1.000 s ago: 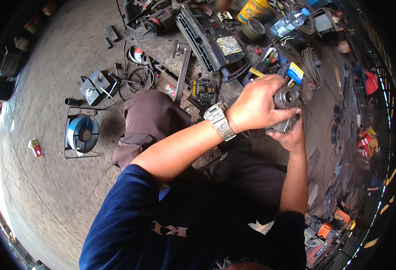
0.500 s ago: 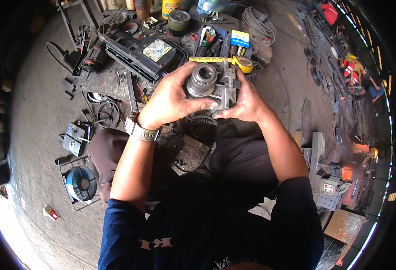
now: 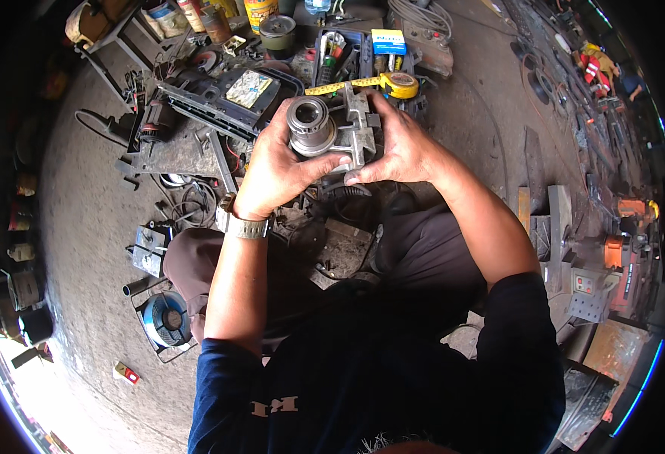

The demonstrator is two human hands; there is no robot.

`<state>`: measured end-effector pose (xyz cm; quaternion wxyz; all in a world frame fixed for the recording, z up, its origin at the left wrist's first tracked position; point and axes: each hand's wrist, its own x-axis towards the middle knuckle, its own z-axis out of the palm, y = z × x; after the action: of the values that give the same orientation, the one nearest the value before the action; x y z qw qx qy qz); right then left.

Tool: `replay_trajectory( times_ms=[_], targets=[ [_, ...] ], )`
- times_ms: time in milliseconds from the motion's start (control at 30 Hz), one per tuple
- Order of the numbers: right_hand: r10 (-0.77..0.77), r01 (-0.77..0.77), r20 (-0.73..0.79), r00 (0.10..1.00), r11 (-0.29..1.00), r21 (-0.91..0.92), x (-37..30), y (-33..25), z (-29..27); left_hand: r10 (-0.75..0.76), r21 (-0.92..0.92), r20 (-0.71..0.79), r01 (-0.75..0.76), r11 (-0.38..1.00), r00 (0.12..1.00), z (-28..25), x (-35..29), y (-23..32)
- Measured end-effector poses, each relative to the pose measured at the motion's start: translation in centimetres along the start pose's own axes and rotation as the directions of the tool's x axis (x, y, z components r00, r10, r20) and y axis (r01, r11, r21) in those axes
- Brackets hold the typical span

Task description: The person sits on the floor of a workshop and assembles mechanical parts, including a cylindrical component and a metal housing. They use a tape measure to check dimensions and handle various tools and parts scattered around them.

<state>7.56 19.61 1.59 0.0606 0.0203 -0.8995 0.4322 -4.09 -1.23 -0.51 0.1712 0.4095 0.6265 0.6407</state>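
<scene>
Between my two hands is a grey cast-metal machine part [image 3: 311,130] with a round, hollow collar facing up and a ribbed bracket-like body on its right. My left hand [image 3: 278,163] wraps round the collar side, thumb lying along the near edge. On the bracket side my right hand [image 3: 399,147] grips with its thumb at the near corner and fingers behind. The undersides and most fingertips are hidden by the part. Just beyond it lies a yellow tape measure [image 3: 399,85], its blade pulled out to the left.
Behind the part stand a tray of hand tools [image 3: 336,64], a blue and yellow box [image 3: 388,41] and a lidded pot [image 3: 278,34]. A black tool case [image 3: 234,98] lies to the left. A blue wire spool [image 3: 167,318] sits by my left knee. Cables coil at far right.
The whole view has shifted, so my hands and the part appear further left and slightly higher. My grip on the part looks the same.
</scene>
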Motion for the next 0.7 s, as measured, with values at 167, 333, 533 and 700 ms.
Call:
replay_trajectory(
  times_ms=[167, 333, 533, 700],
  targets=[
    [-0.025, 0.024, -0.016, 1.000, 0.999, -0.038, -0.3, 0.0, -0.2, -0.001, -0.044, 0.019, 0.002, 0.999, 1.000, 0.1, 0.3, -0.6],
    [-0.004, 0.003, -0.015, 1.000, 1.000, -0.030, -0.6, 0.0, -0.5, 0.022, 0.001, 0.024, -0.022, 1.000, 0.999, 0.4, 0.6, -0.4],
    [-0.030, 0.029, -0.034, 0.999, 0.999, -0.041, -1.1, 1.0, -0.6, 0.033, -0.052, 0.022, -0.031, 0.998, 0.999, 1.3, 0.7, -1.3],
    [0.006, -0.007, -0.012, 1.000, 0.998, -0.065, -0.8, 0.3, -0.8, -0.023, -0.039, 0.010, 0.024, 0.999, 1.000, 1.1, 0.6, -1.5]
  ],
)
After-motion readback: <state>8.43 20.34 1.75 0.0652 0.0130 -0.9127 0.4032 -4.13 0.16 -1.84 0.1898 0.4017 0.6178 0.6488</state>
